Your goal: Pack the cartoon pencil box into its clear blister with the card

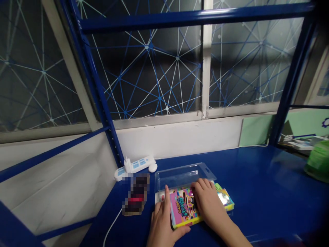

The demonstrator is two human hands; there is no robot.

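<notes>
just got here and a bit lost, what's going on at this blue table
A person has both bare hands on a colorful boxed item with a pink front and yellow edge. The left hand lies along its near left side, and the right hand rests over its right part. A clear plastic tray lies just behind on the blue table. Off to the left are a white power strip and a blurred-out object.
</notes>
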